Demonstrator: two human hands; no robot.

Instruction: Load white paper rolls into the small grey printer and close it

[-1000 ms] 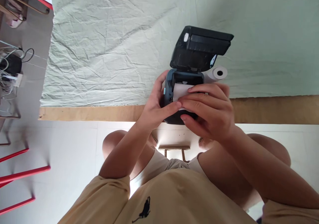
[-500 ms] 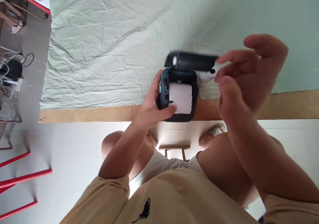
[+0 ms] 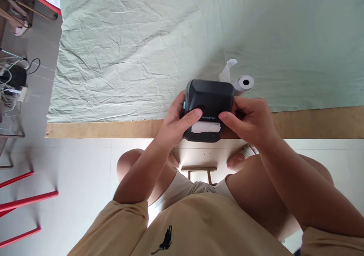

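A small dark label printer (image 3: 209, 102) sits at the near edge of the table, its lid down. A short strip of white paper (image 3: 206, 127) sticks out of its front slot. My left hand (image 3: 173, 123) grips the printer's left side, thumb pressed on the lid. My right hand (image 3: 250, 119) holds the right side, thumb on the lid's front edge. Just behind the printer lies a white paper roll (image 3: 243, 84) with a loose curled end.
A wrinkled pale green cloth (image 3: 136, 47) covers the wooden table (image 3: 313, 123). Red metal frame bars (image 3: 25, 199) stand on the floor at left. Cables and a dark device (image 3: 13, 77) lie at far left. A stool (image 3: 199, 165) is under me.
The printer's lid was up with the paper exposed; my right hand lifted away, swung the lid down, and now both hands press on the closed printer.
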